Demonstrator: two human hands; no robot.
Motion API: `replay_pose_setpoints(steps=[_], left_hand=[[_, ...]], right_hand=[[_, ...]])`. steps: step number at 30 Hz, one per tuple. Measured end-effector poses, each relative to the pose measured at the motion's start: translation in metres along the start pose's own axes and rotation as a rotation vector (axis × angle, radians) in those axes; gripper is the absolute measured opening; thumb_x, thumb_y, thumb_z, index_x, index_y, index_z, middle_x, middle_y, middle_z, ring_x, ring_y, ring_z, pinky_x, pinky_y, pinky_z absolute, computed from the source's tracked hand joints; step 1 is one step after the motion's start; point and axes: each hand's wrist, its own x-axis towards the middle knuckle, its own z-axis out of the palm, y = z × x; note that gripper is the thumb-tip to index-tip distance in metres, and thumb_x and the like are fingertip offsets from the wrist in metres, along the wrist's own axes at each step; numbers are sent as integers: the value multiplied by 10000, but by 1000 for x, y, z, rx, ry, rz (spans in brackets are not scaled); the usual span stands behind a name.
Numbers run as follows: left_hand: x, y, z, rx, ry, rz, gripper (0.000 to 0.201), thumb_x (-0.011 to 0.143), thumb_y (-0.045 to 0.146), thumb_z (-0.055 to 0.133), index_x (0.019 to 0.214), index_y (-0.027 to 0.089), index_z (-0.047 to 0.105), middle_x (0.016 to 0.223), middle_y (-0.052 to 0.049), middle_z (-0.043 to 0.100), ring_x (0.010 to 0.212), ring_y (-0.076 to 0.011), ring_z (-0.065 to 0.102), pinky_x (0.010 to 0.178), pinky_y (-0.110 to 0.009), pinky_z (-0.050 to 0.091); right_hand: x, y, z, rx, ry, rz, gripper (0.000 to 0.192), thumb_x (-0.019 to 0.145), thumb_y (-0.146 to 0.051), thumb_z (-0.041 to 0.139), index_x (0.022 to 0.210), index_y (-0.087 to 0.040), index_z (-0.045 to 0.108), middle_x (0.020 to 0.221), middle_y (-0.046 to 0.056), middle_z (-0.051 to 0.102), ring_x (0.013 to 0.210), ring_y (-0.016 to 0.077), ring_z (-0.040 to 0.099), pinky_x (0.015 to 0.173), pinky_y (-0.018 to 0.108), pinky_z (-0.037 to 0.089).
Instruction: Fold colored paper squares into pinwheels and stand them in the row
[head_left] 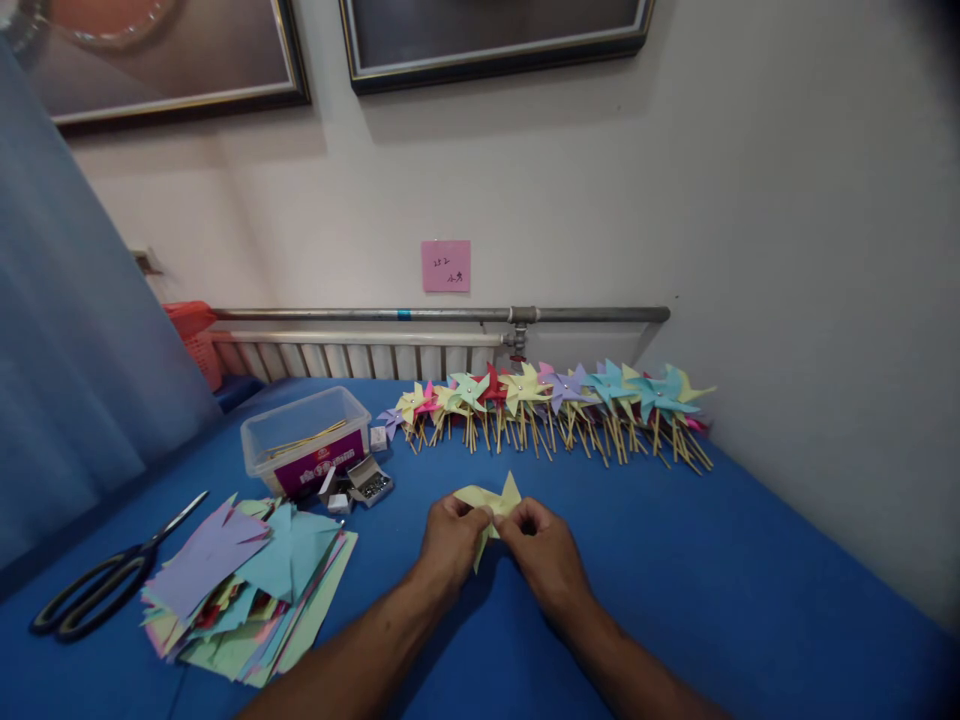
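My left hand (450,540) and my right hand (544,545) meet over the blue table (712,560) and both pinch a yellow paper pinwheel (487,500) that is partly folded. Its points stick up behind my fingers and one flap hangs down between my thumbs. Beyond it, a long row of finished paper pinwheels on wooden sticks (555,405) lies along the wall. A stack of cut coloured paper squares (247,585) lies to the left of my left forearm.
Black scissors (105,580) lie at the far left. A clear plastic tub with sticks (307,440) and small open boxes of pins (367,482) sit behind the paper stack. A radiator (352,355) and pipe run along the wall, with a pink note (445,266) above.
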Motion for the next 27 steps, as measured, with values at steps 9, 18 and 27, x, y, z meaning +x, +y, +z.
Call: replay_pose_setpoints(steps=[9,18,27], left_hand=[[6,-8,-4,82,18,15,106,575,204,730,622,120,686,546,-26,647,448,-110,517,459,-220,380],[6,-7,-6,98,-10,6,140,596,234,746,642,115,690,559,-29,657,455,-118,529,466,-231,405],[6,-6,-7,95,-16,22,145,589,240,735,643,111,693,563,-33,658,459,-113,523,464,-223,392]], right_hand=[[-2,-6,-3,0,-22,-17,272,736,-421,628,578,-232,515,521,-49,522,509,136,455,506,252,336],[-1,-3,-4,27,-58,-22,247,748,-406,631,612,-227,529,541,-54,520,510,126,436,504,247,324],[-2,-4,-3,70,-81,-56,231,742,-389,628,622,-230,512,585,-41,531,552,137,458,518,249,347]])
